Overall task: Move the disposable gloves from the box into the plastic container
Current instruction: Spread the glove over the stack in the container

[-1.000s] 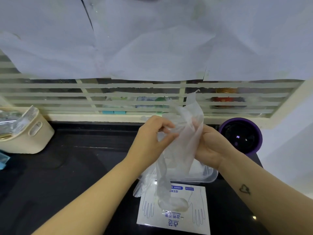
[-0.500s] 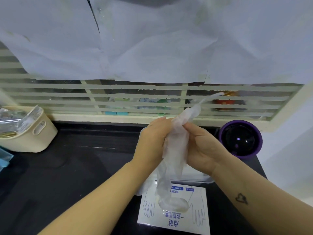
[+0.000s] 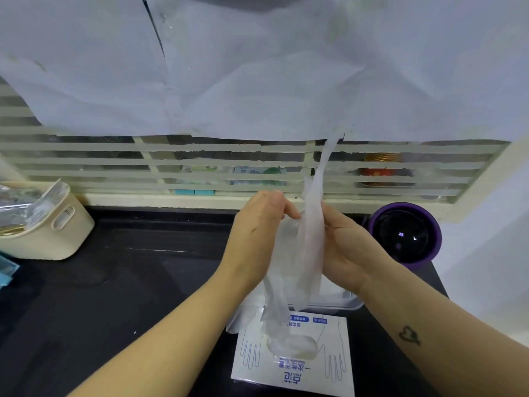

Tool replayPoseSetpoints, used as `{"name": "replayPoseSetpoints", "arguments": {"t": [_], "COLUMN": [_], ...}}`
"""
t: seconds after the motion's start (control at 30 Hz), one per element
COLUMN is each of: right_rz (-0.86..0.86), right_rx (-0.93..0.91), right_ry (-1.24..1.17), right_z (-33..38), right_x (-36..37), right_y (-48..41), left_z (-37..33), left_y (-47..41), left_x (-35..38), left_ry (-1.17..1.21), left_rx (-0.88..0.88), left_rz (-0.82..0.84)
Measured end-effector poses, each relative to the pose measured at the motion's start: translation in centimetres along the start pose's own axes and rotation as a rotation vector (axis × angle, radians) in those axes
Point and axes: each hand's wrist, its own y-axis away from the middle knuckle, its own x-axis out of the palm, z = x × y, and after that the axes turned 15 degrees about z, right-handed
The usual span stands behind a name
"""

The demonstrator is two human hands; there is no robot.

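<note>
Above the box (image 3: 296, 378) at lower centre, our left hand (image 3: 256, 236) and right hand (image 3: 345, 249) pinch the gloves (image 3: 310, 247) between curled fingers, likely bunching them to fit the plastic container (image 3: 345, 304).

Item: glove (image 3: 310, 245). A second ago I logged it spread wide as a sheet between the hands. Half a second ago it was gathered into a strip leaning right. Now it is a narrow strip standing nearly upright, its top end risen to the lower edge of the paper (image 3: 257, 81) (before, it reached only the window slats).
Item: left hand (image 3: 254, 239). Its fingers showed at the glove's front; now its back faces me, fingers curled on the glove.
Item: right hand (image 3: 346, 247). It was mostly hidden behind the sheet; now it is in plain sight, thumb lying along the strip.
Gap between hands: narrower.
</note>
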Motion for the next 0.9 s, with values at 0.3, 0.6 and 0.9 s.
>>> {"name": "replayPoseSetpoints", "arguments": {"t": [0.3,0.6,0.9], "right_rz": [-0.018,-0.041,0.204], "right_rx": [-0.022,-0.065,0.058], "right_ry": [-0.011,-0.044,-0.148], "right_z": [0.5,0.9,4.1], "right_x": [-0.9,-1.7,-5.1], "right_y": [-0.4,-0.9,0.6], "left_z": [-0.2,-0.1,-1.1], "left_y": [0.0,0.0,-0.5], "left_x": [-1.2,-1.5,-5.7], "left_ry": [-0.034,0.104,0.407], "left_rx": [-0.080,0.015,0.068], "left_rz": [0.323,0.186,-0.170]}}
